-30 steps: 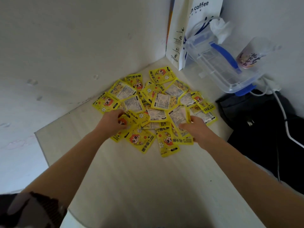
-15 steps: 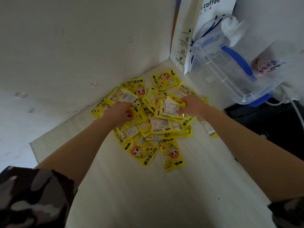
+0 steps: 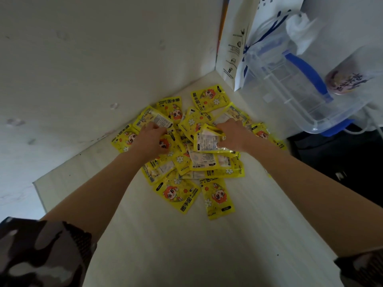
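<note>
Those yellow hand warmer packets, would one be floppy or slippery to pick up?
Probably floppy: the packet in the right hand crumples where pinched. Likely light, as fingertips alone seem to raise it. Its glossy film shines, so it may slip.

Packets [image 3: 204,160] heaped on table [image 3: 186,245], container [image 3: 290,96] behind them to the right (bag [image 3: 234,38] left of it).

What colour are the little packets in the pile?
Bright yellow hand-warmer packets, with an orange-haired cartoon; head view.

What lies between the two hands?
Overlapping yellow hand-warmer packets fill the gap between the left hand and the right hand, in the head view.
</note>
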The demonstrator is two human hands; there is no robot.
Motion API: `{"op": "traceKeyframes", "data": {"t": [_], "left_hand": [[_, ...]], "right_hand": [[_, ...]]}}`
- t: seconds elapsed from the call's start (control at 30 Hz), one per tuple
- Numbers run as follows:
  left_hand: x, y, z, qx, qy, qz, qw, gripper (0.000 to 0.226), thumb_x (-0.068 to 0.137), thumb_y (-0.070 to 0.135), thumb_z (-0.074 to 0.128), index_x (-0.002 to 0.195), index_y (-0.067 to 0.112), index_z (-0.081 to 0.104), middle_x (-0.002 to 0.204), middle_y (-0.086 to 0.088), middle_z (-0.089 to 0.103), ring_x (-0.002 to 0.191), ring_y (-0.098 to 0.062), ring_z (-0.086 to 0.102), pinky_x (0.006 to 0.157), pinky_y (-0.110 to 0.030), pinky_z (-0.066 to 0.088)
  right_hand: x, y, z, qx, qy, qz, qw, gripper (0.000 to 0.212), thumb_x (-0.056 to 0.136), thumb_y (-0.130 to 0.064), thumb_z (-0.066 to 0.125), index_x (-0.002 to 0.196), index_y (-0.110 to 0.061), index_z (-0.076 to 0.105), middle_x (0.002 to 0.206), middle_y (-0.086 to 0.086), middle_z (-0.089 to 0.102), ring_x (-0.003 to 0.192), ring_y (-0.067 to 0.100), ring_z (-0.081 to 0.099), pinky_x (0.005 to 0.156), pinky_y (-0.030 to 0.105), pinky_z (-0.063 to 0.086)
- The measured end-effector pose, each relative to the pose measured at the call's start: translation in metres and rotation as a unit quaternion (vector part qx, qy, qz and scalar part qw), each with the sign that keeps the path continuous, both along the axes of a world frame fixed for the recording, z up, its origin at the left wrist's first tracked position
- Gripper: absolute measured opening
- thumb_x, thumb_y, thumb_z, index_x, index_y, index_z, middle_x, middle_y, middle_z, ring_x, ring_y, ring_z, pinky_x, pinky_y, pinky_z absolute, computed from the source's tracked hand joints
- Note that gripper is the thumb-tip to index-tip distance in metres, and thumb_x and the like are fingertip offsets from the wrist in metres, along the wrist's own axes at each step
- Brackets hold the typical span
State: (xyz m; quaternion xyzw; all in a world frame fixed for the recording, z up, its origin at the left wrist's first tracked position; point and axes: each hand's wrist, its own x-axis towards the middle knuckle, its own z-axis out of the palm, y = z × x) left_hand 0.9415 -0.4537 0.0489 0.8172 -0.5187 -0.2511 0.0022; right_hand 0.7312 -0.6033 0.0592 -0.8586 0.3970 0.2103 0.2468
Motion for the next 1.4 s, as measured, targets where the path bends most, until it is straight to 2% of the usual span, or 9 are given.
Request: {"op": "traceKeyframes", "data": {"t": [0.2, 0.3, 0.47, 0.67, 0.83, 0.9, 1.13, 1.23, 1.4], "left_hand": [[-0.004, 0.001, 0.001, 0.045, -0.048, -0.018, 0.998, 0.061, 0.078, 0.036, 0.074, 0.131, 0.022, 0.047, 0.131, -0.014, 0.048, 0.128, -0.035, 0.031, 0.103, -0.054, 0.031], [-0.008, 0.008, 0.003, 0.011, -0.060, -0.034, 0.998, 0.055, 0.076, 0.034, 0.075, 0.124, 0.023, 0.051, 0.125, -0.010, 0.048, 0.120, -0.033, 0.039, 0.102, -0.050, 0.032], [-0.018, 0.021, 0.013, -0.064, 0.001, -0.042, 0.997, 0.040, 0.081, 0.021, 0.072, 0.116, 0.016, 0.053, 0.110, -0.005, 0.044, 0.091, -0.027, 0.057, 0.073, -0.039, 0.049], [-0.047, 0.047, 0.032, -0.150, 0.048, 0.062, 0.986, 0.042, 0.079, 0.021, 0.073, 0.115, 0.011, 0.055, 0.106, -0.004, 0.047, 0.090, -0.023, 0.050, 0.074, -0.034, 0.042], [-0.089, 0.088, 0.040, -0.199, 0.217, 0.235, 0.926, 0.039, 0.071, 0.027, 0.080, 0.099, 0.017, 0.055, 0.086, 0.005, 0.060, 0.083, -0.021, 0.060, 0.071, -0.036, 0.053], [-0.105, 0.107, 0.040, -0.206, 0.252, 0.282, 0.902, 0.037, 0.068, 0.030, 0.080, 0.097, 0.021, 0.058, 0.091, 0.001, 0.064, 0.087, -0.025, 0.063, 0.074, -0.043, 0.057], [-0.159, 0.162, 0.039, -0.220, 0.360, 0.389, 0.819, 0.038, 0.073, 0.019, 0.081, 0.105, 0.022, 0.060, 0.099, -0.002, 0.070, 0.085, -0.022, 0.070, 0.067, -0.036, 0.059], [-0.173, 0.184, 0.037, -0.214, 0.375, 0.414, 0.801, 0.040, 0.073, 0.021, 0.081, 0.106, 0.022, 0.059, 0.099, -0.004, 0.069, 0.079, -0.022, 0.070, 0.065, -0.037, 0.059], [-0.189, 0.224, 0.033, -0.190, 0.408, 0.415, 0.791, 0.057, 0.074, 0.021, 0.081, 0.121, 0.020, 0.049, 0.102, -0.005, 0.068, 0.073, -0.024, 0.070, 0.068, -0.041, 0.060]], "right_hand": [[-0.005, 0.008, 0.000, 0.010, -0.068, -0.004, 0.998, 0.026, 0.086, -0.015, 0.060, 0.110, -0.015, 0.052, 0.121, 0.014, 0.041, 0.108, 0.032, 0.050, 0.092, 0.045, 0.048], [-0.009, 0.013, 0.006, -0.010, -0.080, 0.008, 0.997, 0.027, 0.086, -0.013, 0.059, 0.113, -0.012, 0.053, 0.114, 0.015, 0.048, 0.105, 0.032, 0.053, 0.086, 0.040, 0.049], [-0.019, 0.025, 0.020, -0.016, -0.105, -0.005, 0.994, 0.032, 0.088, -0.009, 0.057, 0.120, -0.010, 0.053, 0.116, 0.014, 0.059, 0.106, 0.031, 0.056, 0.086, 0.044, 0.049], [-0.046, 0.053, 0.039, -0.010, -0.171, -0.077, 0.982, 0.043, 0.090, -0.016, 0.060, 0.131, -0.017, 0.048, 0.127, 0.009, 0.060, 0.106, 0.031, 0.061, 0.083, 0.038, 0.052], [-0.078, 0.088, 0.045, 0.041, -0.243, -0.157, 0.956, 0.056, 0.088, -0.012, 0.064, 0.139, -0.018, 0.041, 0.138, 0.006, 0.053, 0.115, 0.029, 0.058, 0.089, 0.046, 0.052], [-0.091, 0.105, 0.047, 0.079, -0.273, -0.199, 0.938, 0.060, 0.087, -0.010, 0.065, 0.139, -0.025, 0.039, 0.138, 0.002, 0.051, 0.108, 0.026, 0.060, 0.084, 0.040, 0.054], [-0.130, 0.175, 0.049, 0.125, -0.289, -0.270, 0.910, 0.065, 0.086, -0.013, 0.065, 0.142, -0.025, 0.035, 0.142, 0.000, 0.045, 0.111, 0.022, 0.054, 0.073, 0.027, 0.049], [-0.143, 0.210, 0.053, 0.137, -0.303, -0.300, 0.894, 0.060, 0.088, -0.010, 0.063, 0.140, -0.025, 0.036, 0.138, 0.000, 0.048, 0.104, 0.018, 0.055, 0.060, 0.016, 0.045], [-0.160, 0.272, 0.050, 0.140, -0.324, -0.356, 0.866, 0.050, 0.087, -0.010, 0.063, 0.130, -0.025, 0.043, 0.123, 0.001, 0.059, 0.094, 0.017, 0.062, 0.057, 0.016, 0.047]]}}
